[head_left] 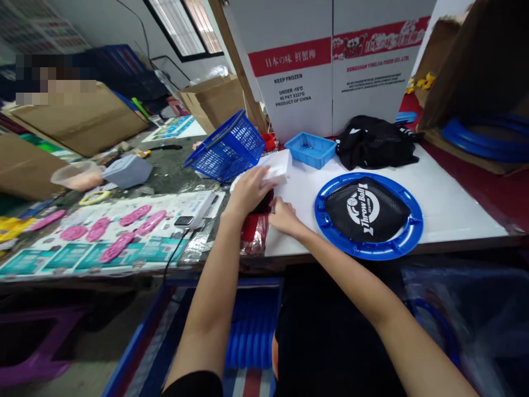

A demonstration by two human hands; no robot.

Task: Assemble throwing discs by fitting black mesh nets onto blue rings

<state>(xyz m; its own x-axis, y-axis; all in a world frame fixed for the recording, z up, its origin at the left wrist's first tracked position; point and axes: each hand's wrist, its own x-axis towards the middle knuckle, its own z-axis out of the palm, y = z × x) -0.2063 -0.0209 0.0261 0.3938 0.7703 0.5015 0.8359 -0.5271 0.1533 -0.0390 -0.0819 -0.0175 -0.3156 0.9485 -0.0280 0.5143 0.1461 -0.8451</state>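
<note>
Well, white block (281, 165) against left fingers (254, 180), loosely bent; right fingers (280, 209) curled; holds unclear.

Looks like a small workshop, prob. assembly/packing: long worktable (165, 171) w/ loose pink plastic pcs (118, 246), blue basket (231, 146) & small blue tray (312, 151); a blue ring (416, 220) w/ printed black mesh; crate (264, 282) of stacked matching blue pcs (248, 342) below; cardboard boxes (74, 121) all around, incl. reused frozen-food carton (297, 118); plain wall, window (185, 30) in bkgd.
</note>
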